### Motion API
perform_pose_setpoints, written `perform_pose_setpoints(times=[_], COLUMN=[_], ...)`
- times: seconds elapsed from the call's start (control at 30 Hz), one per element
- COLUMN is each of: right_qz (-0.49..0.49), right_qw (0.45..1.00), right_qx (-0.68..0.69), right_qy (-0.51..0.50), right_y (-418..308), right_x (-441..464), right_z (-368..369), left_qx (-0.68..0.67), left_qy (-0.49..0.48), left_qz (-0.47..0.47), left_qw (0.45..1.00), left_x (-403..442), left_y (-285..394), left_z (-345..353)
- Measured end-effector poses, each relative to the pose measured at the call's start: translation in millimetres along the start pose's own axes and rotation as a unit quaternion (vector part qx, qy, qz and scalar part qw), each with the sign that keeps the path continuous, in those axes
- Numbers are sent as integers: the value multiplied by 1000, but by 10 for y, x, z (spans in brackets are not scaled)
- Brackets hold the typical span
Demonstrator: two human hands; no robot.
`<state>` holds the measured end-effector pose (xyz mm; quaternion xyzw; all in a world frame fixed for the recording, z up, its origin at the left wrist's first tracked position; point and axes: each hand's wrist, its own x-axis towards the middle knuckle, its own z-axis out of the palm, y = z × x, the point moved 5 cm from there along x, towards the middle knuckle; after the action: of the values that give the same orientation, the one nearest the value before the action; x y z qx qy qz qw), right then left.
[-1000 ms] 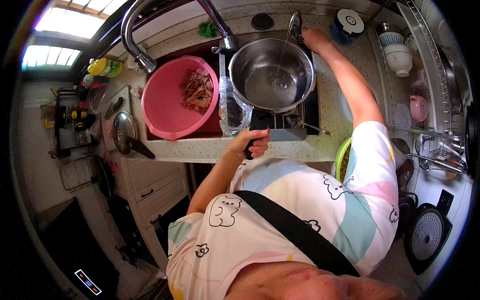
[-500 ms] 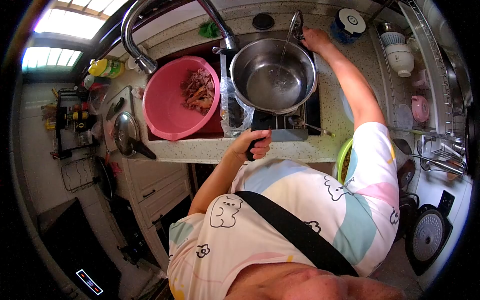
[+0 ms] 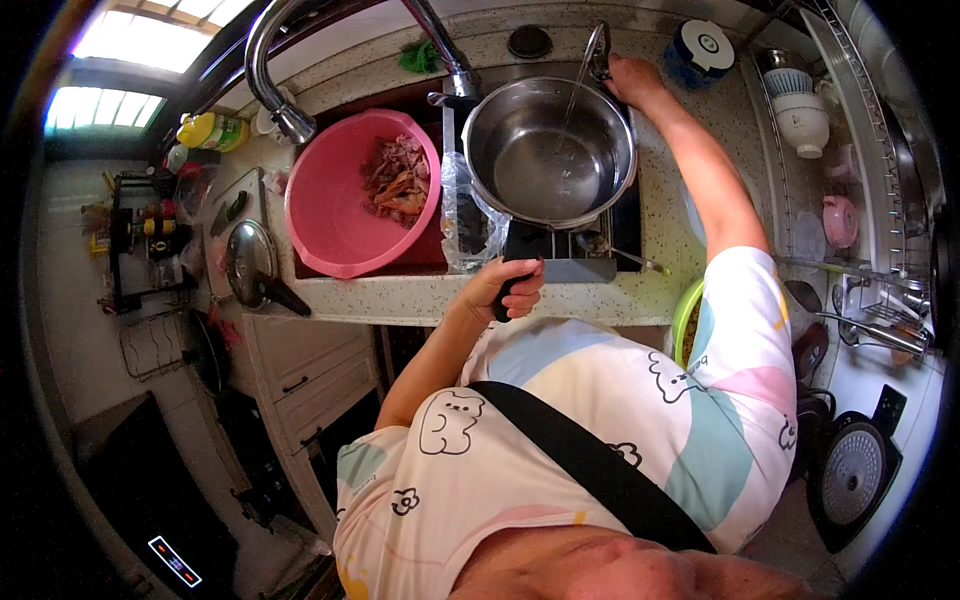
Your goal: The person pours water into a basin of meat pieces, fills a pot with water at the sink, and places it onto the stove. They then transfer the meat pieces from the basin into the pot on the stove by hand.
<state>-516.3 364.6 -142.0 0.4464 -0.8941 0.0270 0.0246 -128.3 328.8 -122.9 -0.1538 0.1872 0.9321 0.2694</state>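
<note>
At the left, pieces of meat (image 3: 400, 185) are being held in a pink basin (image 3: 330, 205), which is being kept apart from the metal pot (image 3: 492, 145) by a narrow strip between them. To the right of the basin, the pot's black handle (image 3: 523, 240) is being gripped by the left hand (image 3: 510, 287); the pot is lying straight ahead of that grip, and the handle's long axis is running from the pot's near rim back toward the body. The left hand is being kept nearer to the handle, the right hand (image 3: 633, 80) nearer to the pot's far right rim. In the left hand, the fingers are being curled closely round the handle, with no gap being left. Farther right, a thin stream of water (image 3: 571, 107) is being let down into the pot from a small curved tap (image 3: 600, 45) beyond its far rim. At the tap's right side, the right hand is being held against it; the fingertips are being hidden, so whether they are pinching or merely resting cannot be told.
</note>
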Motion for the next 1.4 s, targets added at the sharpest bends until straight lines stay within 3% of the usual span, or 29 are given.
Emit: perform_pose_setpoints(times=[0.87, 0.93, 0.97, 1.03, 1.17, 1.23, 1.33, 1.4], right_qz=[6, 27, 25, 181, 248, 324, 262, 233], right_qw=[1000, 996, 997, 977, 957, 882, 912, 928], right_qx=[19, -8, -8, 100, 134, 335, 306, 246], right_qy=[-4, -84, -79, -54, 65, -77, -81, -153], right_y=[-7, -29, -52, 92, 144, 115, 86, 65], right_x=[2, 0, 2, -30, -52, -167, -164, -151], right_z=[-35, -58, -86, 1, 50, 44, -110, -198], left_qx=[-18, -12, -5, 6, 31, 24, 7, -7], left_qy=[15, 17, 15, 22, 40, 45, 36, 26], left_qz=[-7, -8, -6, -10, 14, 21, 24, 30], left_qw=[1000, 1000, 1000, 1000, 999, 998, 999, 999], left_x=[-16, -14, -11, -16, -26, -40, -141, -294], left_y=[25, 32, 26, 21, 87, 96, 37, -25], left_z=[13, 4, -3, -8, 71, 91, 128, 147])
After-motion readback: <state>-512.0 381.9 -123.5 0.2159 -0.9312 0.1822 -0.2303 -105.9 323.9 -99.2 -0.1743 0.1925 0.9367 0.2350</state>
